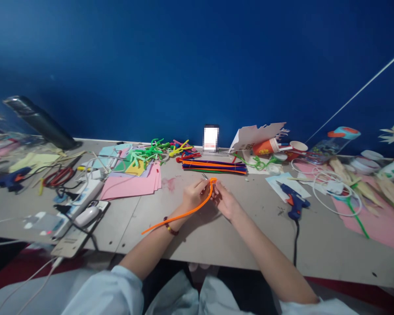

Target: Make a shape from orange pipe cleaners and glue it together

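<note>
An orange pipe cleaner (197,207) is curled into a small loop at its upper end, and its long tail slants down to the left across my left wrist. My right hand (226,201) pinches the loop from the right. Opposite it, my left hand (193,195) is closed, its fingertips at the same loop and partly hidden behind the strand. A small metallic tip (204,176) pokes up beside the left fingers; its kind is unclear. Just beyond my hands lies a bundle of purple, orange and green pipe cleaners (213,166).
A blue glue gun (293,201) rests at right, its cord over the front edge. Pink paper sheets (129,186), a power strip (82,203) and a phone (77,236) are at left. Green pipe-cleaner pieces (151,152) and paper cups (265,146) stand toward the blue wall.
</note>
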Available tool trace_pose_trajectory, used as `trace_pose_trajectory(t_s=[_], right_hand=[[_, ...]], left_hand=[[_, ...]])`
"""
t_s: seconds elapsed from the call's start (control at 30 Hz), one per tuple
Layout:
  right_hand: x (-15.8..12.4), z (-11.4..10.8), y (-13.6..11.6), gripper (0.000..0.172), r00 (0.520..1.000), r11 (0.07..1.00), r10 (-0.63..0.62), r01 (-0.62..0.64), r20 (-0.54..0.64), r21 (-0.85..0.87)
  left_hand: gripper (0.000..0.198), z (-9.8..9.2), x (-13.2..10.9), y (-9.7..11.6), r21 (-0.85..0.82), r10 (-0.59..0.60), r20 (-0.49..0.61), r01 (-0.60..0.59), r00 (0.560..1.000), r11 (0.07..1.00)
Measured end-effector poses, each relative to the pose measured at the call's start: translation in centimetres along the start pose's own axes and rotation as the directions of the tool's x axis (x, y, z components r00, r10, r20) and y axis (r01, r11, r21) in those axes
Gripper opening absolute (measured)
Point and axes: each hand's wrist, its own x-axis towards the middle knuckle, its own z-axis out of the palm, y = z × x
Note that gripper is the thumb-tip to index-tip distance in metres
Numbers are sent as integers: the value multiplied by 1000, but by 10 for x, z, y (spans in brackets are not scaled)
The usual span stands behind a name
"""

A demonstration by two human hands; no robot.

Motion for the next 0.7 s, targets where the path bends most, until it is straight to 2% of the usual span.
trace_pose_trajectory(t_s=[0.2, 0.4, 0.5, 0.7], right_hand=[[1, -1, 4, 39, 994, 993, -101, 99, -30, -59], [3, -4, 5, 37, 995, 991, -105, 104, -1, -81], [3, -3, 3, 37, 998, 998, -63, 63, 0, -28], [0, -1, -8, 40, 995, 997, 62, -65, 79, 38]], left_hand=[[26, 1, -2, 0, 16, 41, 24, -41, 999, 999], [27, 2, -2, -3, 36, 52, 41, -53, 998, 998], [26, 0, -1, -3, 19, 60, 31, -60, 998, 998], [26, -3, -1, -9, 118, 148, 36, -152, 988, 981]])
